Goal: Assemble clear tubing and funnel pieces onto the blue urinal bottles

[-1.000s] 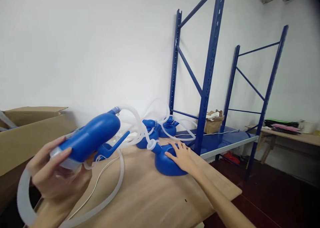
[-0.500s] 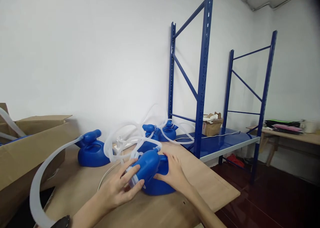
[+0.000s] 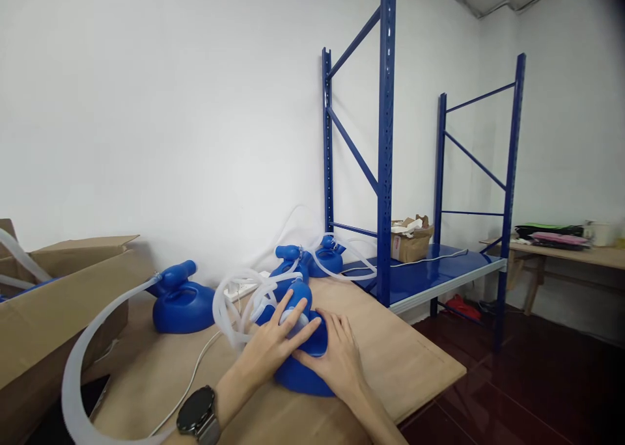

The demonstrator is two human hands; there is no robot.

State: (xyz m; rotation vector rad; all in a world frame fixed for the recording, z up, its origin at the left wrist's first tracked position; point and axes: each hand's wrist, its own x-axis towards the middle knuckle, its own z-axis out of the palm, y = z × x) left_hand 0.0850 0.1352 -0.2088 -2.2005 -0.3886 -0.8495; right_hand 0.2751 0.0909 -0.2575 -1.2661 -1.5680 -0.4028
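Gripping, with left fingers [image 3: 295, 315], a blue bottle-shaped head [image 3: 299, 289], curled over its top and side. Translucent hose [image 3: 284, 278] leading off its far end. Grasping, with right fingers [image 3: 334, 331], the upper part of a blue jug [image 3: 305, 380], thumb towards the left fingers. Jug standing on the brown surface [image 3: 400, 347], directly below both sets of fingers; head close against its upper side. Joined or merely touching: cannot tell, covered by the fingers. Jug walls opaque, contents hidden.

Behind the left fingers, on that wrist: dark watch [image 3: 196, 411]. Just left of the fingers: loops of tubing [image 3: 239, 337], white cable [image 3: 190, 373].

Beyond the fingers: second jug [image 3: 288, 263] and, further right, third jug [image 3: 325, 263], both blue, contents hidden. Near these, slightly left: white power strip [image 3: 244, 287].

Well left of the fingers: fourth jug [image 3: 183, 311], with a long hose [image 3: 71, 380] curving down towards the wearer. Past that, a large open carton [image 3: 68, 289], holding translucent tubing and something blue, mostly hidden by the wall.

Right of the fingers, further off: blue rack [image 3: 385, 139]; on its shelf, a small carton [image 3: 413, 246] with pale, crumpled scraps at the top.
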